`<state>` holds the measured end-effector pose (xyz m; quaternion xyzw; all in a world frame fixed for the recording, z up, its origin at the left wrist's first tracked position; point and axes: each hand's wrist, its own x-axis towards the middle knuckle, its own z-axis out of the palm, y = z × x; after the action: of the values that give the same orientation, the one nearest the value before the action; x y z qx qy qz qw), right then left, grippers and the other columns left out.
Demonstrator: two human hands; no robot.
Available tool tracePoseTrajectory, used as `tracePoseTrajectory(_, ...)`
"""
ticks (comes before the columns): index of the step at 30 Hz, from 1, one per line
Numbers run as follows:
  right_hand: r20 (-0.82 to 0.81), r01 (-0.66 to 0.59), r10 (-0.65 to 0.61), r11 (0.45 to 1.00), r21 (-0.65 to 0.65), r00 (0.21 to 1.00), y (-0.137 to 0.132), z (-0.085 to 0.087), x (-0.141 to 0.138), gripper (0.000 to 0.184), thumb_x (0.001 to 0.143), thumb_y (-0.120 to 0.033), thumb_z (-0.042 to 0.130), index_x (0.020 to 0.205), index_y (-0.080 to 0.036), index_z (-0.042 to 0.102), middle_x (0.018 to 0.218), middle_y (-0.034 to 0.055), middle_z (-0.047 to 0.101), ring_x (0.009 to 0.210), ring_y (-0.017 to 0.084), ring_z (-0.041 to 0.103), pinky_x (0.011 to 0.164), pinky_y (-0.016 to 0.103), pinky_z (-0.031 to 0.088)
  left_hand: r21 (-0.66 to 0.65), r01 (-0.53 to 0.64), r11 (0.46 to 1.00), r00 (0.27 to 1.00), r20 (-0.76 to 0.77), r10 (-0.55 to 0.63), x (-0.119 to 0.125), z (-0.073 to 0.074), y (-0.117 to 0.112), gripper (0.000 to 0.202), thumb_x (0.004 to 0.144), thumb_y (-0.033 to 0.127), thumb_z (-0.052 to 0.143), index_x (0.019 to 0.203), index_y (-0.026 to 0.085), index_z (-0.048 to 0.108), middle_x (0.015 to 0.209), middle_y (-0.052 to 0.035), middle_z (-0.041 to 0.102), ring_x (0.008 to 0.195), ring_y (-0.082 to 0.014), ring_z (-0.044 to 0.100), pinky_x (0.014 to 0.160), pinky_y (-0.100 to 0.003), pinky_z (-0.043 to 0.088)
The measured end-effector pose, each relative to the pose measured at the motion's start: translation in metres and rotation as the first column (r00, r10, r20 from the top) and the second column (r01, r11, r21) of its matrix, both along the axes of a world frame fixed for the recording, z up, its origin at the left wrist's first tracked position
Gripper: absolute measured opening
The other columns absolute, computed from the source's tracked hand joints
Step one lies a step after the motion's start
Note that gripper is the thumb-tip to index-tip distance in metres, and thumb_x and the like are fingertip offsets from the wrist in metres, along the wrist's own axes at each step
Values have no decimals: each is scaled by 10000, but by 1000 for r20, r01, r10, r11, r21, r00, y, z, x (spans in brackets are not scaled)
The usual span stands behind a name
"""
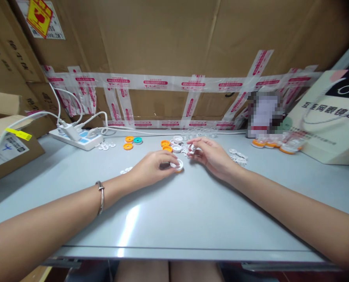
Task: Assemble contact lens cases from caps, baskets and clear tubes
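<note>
My left hand (153, 167) rests on the grey table (174, 211) with its fingers curled round a small round white-and-orange cap (178, 165). My right hand (211, 154) is just to the right of it, pinching a tiny clear piece (192, 149) between thumb and fingers. Behind both hands lie orange rings (166, 145), white round cases (176, 148) and a scatter of small clear parts. A metal bangle (100, 197) sits on my left wrist.
A white power strip (76, 138) with plugs and cables lies back left, with two orange rings and a teal one (133, 141) beside it. Small white pieces (238, 156) lie at right. A cardboard box (6, 150) stands left, a printed box (330, 117) right, taped cardboard behind.
</note>
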<state>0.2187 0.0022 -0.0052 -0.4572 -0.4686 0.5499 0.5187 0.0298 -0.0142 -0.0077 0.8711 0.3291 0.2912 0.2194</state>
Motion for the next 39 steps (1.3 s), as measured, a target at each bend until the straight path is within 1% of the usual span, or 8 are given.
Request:
tracePoseTrajectory(4, 52, -77, 80, 995, -60, 995, 0, 1, 1, 131, 609, -73, 487, 681, -144, 570, 527, -34, 490, 448, 57, 415, 433, 188, 306, -7, -31, 999, 1000, -1, 31, 1, 1, 0, 182, 788, 234, 574, 940, 164, 647, 945, -57, 676, 845, -156, 617, 761, -271, 481)
tracePoseTrajectory(10, 116, -148, 158, 985, -89, 981, -3, 2, 2, 151, 577, -80, 424, 650, -147, 538, 447, -72, 371, 373, 34, 247, 409, 210, 134, 70, 29, 997, 999, -45, -26, 2, 0, 1, 159, 778, 200, 581, 918, 160, 645, 969, -70, 661, 878, -166, 608, 783, -284, 477)
tracePoseTrajectory(20, 243, -175, 184, 983, -56, 953, -3, 0, 4, 117, 666, -150, 449, 692, -168, 562, 446, -92, 317, 392, 51, 238, 433, 226, 118, 63, 29, 998, 999, -28, -27, 3, 3, 0, 98, 767, 189, 601, 849, 146, 632, 901, -71, 666, 869, -178, 607, 756, -297, 483)
tracePoseTrajectory(25, 403, -224, 218, 974, -32, 889, -3, -1, 9, 104, 734, -252, 539, 779, -175, 592, 451, -93, 338, 424, 63, 272, 445, 225, 148, -75, -33, 997, 995, 95, 40, 1, 5, 0, 156, 741, 226, 628, 869, 138, 647, 938, -89, 661, 858, -179, 616, 759, -311, 503)
tracePoseTrajectory(28, 285, -320, 321, 946, -51, 903, -6, 3, 11, 234, 758, -390, 562, 810, -163, 591, 481, -94, 308, 428, 57, 223, 448, 234, 123, -188, -56, 981, 951, 288, 109, 0, 9, 2, 183, 713, 238, 665, 863, 135, 645, 949, -87, 661, 883, -178, 622, 826, -334, 498)
tracePoseTrajectory(30, 129, -443, 446, 895, -47, 886, -11, 7, 10, 326, 765, -485, 553, 786, -160, 577, 503, -92, 305, 429, 50, 194, 453, 237, 116, -227, -30, 973, 902, 414, 125, -1, 14, 1, 169, 702, 223, 682, 843, 141, 641, 967, -84, 658, 924, -183, 618, 867, -346, 487)
tracePoseTrajectory(34, -35, -604, 603, 797, -18, 797, -27, 14, 2, 420, 764, -543, 551, 606, -163, 468, 497, -84, 316, 435, 43, 202, 456, 241, 119, -174, 43, 984, 835, 547, 60, -1, 21, -7, 143, 690, 155, 699, 825, 157, 651, 973, -69, 652, 1011, -188, 586, 918, -337, 461)
tracePoseTrajectory(39, -103, -564, 563, 826, 23, 820, -35, 16, -5, 349, 756, -462, 614, 640, -170, 463, 499, -96, 299, 440, 44, 181, 449, 239, 112, -284, 98, 954, 788, 607, 100, 2, 25, -14, 129, 691, 146, 707, 810, 180, 671, 990, -39, 659, 980, -160, 601, 908, -296, 475)
